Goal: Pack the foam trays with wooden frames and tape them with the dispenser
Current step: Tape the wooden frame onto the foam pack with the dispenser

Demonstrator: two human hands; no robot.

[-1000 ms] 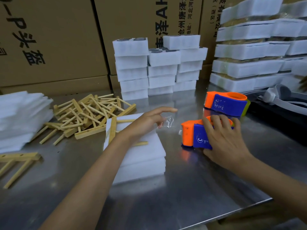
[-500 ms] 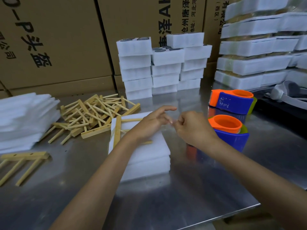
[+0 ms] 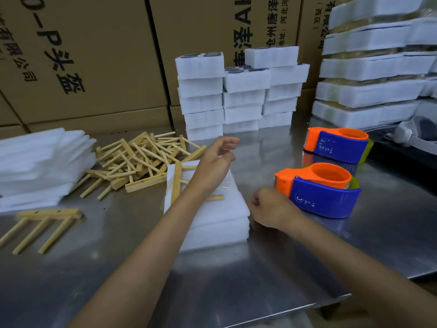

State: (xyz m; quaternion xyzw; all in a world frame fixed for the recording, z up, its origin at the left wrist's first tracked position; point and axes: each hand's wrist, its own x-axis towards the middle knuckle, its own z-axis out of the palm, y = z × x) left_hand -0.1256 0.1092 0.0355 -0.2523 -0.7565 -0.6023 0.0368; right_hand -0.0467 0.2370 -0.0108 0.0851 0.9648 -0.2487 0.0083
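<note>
Foam trays [image 3: 212,216], white, two stacked, sit mid steel table [image 3: 236,287]; a wooden frame [image 3: 176,183] lies across the top tray, rail upright-ish with pegs running toward the right, partly under the forearm; clear tape strip [image 3: 224,185] glints across the top by the wrist. Left hand [image 3: 216,159] over the trays' far end, fingers loosely spread, gripping nothing visible; right hand [image 3: 269,207] touching the trays' right edge, fingers curled, what they pinch I cannot tell. Near tape dispenser [image 3: 324,192] just right of the trays, orange body, blue side panel with a circled "C" and small unreadable print; second dispenser [image 3: 338,144] beyond it, same colours, "C" logo. Loose frames pile [image 3: 139,159] left of the trays; foam sheets [image 3: 40,162] further left; foam block stacks [image 3: 238,95] behind; packed trays [image 3: 369,79] back right; cardboard boxes [image 3: 89,55] behind with Chinese print, "-P" legible.
</note>
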